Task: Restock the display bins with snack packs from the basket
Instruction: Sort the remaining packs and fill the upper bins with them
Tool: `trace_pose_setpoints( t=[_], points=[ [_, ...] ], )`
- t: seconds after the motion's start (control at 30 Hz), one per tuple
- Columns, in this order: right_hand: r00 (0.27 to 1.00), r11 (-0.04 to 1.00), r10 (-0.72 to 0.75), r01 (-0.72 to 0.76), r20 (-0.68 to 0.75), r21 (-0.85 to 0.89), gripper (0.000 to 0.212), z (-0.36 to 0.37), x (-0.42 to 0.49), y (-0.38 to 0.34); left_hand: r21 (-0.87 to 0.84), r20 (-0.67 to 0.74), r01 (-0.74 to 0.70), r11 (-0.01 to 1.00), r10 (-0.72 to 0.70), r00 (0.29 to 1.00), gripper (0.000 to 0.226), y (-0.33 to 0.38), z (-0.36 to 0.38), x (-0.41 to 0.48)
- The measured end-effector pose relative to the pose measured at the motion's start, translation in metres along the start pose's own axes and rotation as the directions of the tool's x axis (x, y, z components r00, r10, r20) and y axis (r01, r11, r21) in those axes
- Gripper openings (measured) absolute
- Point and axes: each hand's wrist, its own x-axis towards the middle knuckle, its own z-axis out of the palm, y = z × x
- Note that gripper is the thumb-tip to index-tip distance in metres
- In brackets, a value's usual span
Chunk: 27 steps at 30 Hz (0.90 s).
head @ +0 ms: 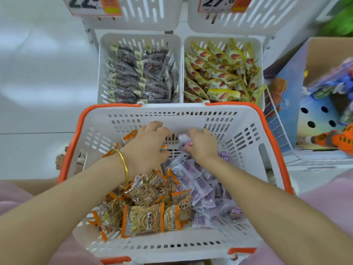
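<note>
Head: left hand (147, 144) grasp unclear; right hand (202, 145) grips blurred purple pack (183, 139).

A shop: price tags (93, 5) hang on white display bins (139, 67) stocked with packaged snacks, and an orange-rimmed shopping basket (267, 131) sits below them.

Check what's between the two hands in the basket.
Head view: purple snack pack pinched by the right hand, then bare basket wall to the left hand.
</note>
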Motion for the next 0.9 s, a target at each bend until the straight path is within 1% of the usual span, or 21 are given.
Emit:
trace_pose_setpoints(
  t=[0.03, 0.07, 0.13, 0.17, 0.2, 0.23, 0.27, 0.33, 0.37, 0.4, 0.47, 0.5, 0.53, 0.57, 0.63, 0.7, 0.73, 0.77, 0.8, 0.83, 0.9],
  points=[
    [0.997, 0.97, 0.074, -0.073, 0.007, 0.232, 0.031, -0.019, -0.002, 0.004, -0.015, -0.017, -0.013, 1.0, 0.013, 1.0, 0.052, 0.002, -0.001, 0.001],
    [0.989, 0.884, 0.136, -0.145, 0.052, 0.444, 0.034, -0.039, -0.005, 0.009, -0.038, -0.041, -0.039, 0.999, 0.037, 0.998, 0.055, 0.006, -0.003, 0.002],
    [0.965, 0.624, 0.188, -0.26, 0.181, 0.737, 0.037, -0.079, -0.013, 0.015, -0.086, -0.114, -0.127, 0.988, 0.117, 0.987, 0.061, 0.018, -0.008, 0.004],
    [0.953, 0.48, 0.177, -0.303, 0.247, 0.823, 0.037, -0.098, -0.018, 0.017, -0.101, -0.15, -0.174, 0.98, 0.158, 0.976, 0.065, 0.026, -0.011, 0.004],
    [0.942, 0.369, 0.146, -0.336, 0.303, 0.867, 0.04, -0.113, -0.023, 0.019, -0.112, -0.19, -0.219, 0.969, 0.195, 0.962, 0.067, 0.035, -0.013, 0.005],
    [0.935, 0.295, 0.101, -0.354, 0.339, 0.887, 0.044, -0.127, -0.029, 0.02, -0.126, -0.231, -0.255, 0.959, 0.221, 0.947, 0.07, 0.043, -0.016, 0.005],
    [0.935, 0.242, 0.044, -0.351, 0.351, 0.905, 0.041, -0.138, -0.034, 0.02, -0.15, -0.267, -0.278, 0.949, 0.232, 0.935, 0.072, 0.048, -0.019, 0.006],
    [0.939, 0.162, -0.075, -0.321, 0.335, 0.933, 0.021, -0.159, -0.045, 0.018, -0.214, -0.306, -0.292, 0.932, 0.22, 0.926, 0.074, 0.056, -0.026, 0.008],
    [0.938, 0.144, -0.111, -0.312, 0.329, 0.939, 0.017, -0.167, -0.05, 0.017, -0.243, -0.315, -0.295, 0.924, 0.212, 0.925, 0.071, 0.058, -0.03, 0.009],
    [0.934, 0.13, -0.131, -0.317, 0.334, 0.939, 0.022, -0.173, -0.054, 0.018, -0.289, -0.326, -0.298, 0.91, 0.199, 0.924, 0.064, 0.059, -0.033, 0.01],
    [0.915, 0.083, -0.153, -0.364, 0.373, 0.928, 0.046, -0.178, -0.058, 0.021, -0.432, -0.329, -0.266, 0.862, 0.125, 0.936, 0.046, 0.06, -0.04, 0.011],
    [0.909, 0.066, -0.161, -0.379, 0.384, 0.923, 0.056, -0.179, -0.059, 0.022, -0.499, -0.328, -0.244, 0.831, 0.08, 0.941, 0.043, 0.059, -0.042, 0.012],
    [0.909, 0.066, -0.164, -0.377, 0.383, 0.924, 0.06, -0.178, -0.059, 0.023, -0.56, -0.322, -0.219, 0.799, 0.033, 0.946, 0.043, 0.056, -0.044, 0.014],
    [0.92, 0.076, -0.153, -0.353, 0.361, 0.933, 0.056, -0.177, -0.059, 0.022, -0.622, -0.307, -0.19, 0.759, -0.014, 0.952, 0.044, 0.053, -0.046, 0.017],
    [0.958, 0.108, -0.095, -0.259, 0.27, 0.96, 0.038, -0.171, -0.057, 0.019, -0.745, -0.243, -0.147, 0.65, -0.06, 0.968, 0.046, 0.048, -0.051, 0.02],
    [0.982, 0.175, -0.015, -0.182, 0.187, 0.968, 0.027, -0.168, -0.054, 0.014, -0.846, -0.178, -0.135, 0.515, -0.034, 0.983, 0.031, 0.044, -0.057, 0.02],
    [0.987, 0.215, 0.017, -0.162, 0.163, 0.963, 0.026, -0.167, -0.053, 0.014, -0.875, -0.16, -0.13, 0.467, -0.025, 0.987, 0.023, 0.042, -0.058, 0.02],
    [0.989, 0.252, 0.047, -0.148, 0.141, 0.956, 0.024, -0.169, -0.052, 0.013, -0.892, -0.152, -0.117, 0.437, -0.045, 0.987, 0.021, 0.04, -0.059, 0.021],
    [0.99, 0.288, 0.077, -0.132, 0.114, 0.949, 0.022, -0.172, -0.052, 0.013, -0.897, -0.149, -0.102, 0.43, -0.078, 0.986, 0.026, 0.038, -0.06, 0.021],
    [0.991, 0.322, 0.105, -0.117, 0.088, 0.939, 0.021, -0.176, -0.051, 0.015, -0.887, -0.155, -0.088, 0.454, -0.113, 0.982, 0.034, 0.034, -0.059, 0.024],
    [0.987, 0.374, 0.152, -0.098, 0.044, 0.922, 0.021, -0.184, -0.051, 0.019, -0.839, -0.165, -0.071, 0.539, -0.129, 0.978, 0.044, 0.028, -0.057, 0.027]
  ],
)
